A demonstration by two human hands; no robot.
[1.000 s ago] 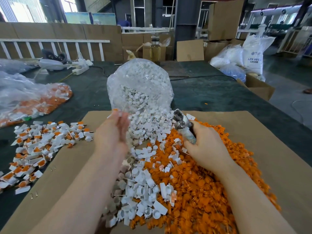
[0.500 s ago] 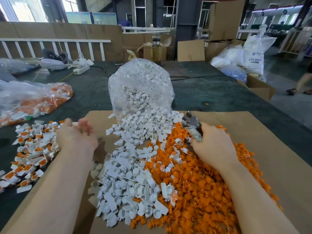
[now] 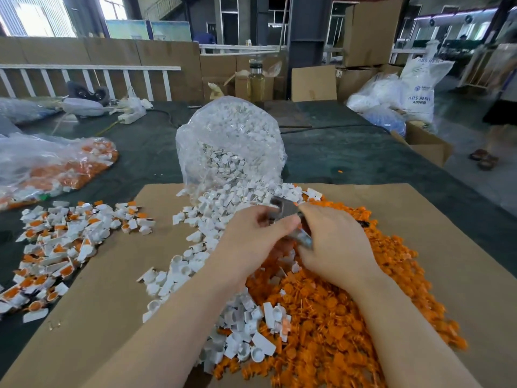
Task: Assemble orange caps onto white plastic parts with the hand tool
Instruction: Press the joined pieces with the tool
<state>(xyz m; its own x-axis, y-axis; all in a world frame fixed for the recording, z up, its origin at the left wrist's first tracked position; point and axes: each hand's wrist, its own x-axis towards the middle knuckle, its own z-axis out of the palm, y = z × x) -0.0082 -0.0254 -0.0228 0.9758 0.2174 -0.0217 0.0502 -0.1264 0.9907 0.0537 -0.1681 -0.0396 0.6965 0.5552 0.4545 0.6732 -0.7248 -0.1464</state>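
Note:
My right hand (image 3: 335,245) grips the handle of the metal hand tool (image 3: 285,209) above the heap of loose orange caps (image 3: 335,317). At the tool's head, my left hand (image 3: 251,236) closes thumb and curled fingers; motion blur hides whether a small part sits between them. Loose white plastic parts (image 3: 221,214) spill from a clear bag (image 3: 229,141) onto the brown cardboard sheet (image 3: 447,247). To the left lies a pile of white parts fitted with orange caps (image 3: 56,242).
The cardboard lies on a dark green table (image 3: 349,158). A clear bag of orange and white pieces (image 3: 56,166) sits far left, with a power strip (image 3: 131,116) and a bottle (image 3: 256,82) at the back. An open carton (image 3: 430,147) and a standing person (image 3: 498,113) are on the right.
My left hand swung out to the left pile of capped parts, then came back to the tool's head. The right hand stayed over the orange caps, holding the tool.

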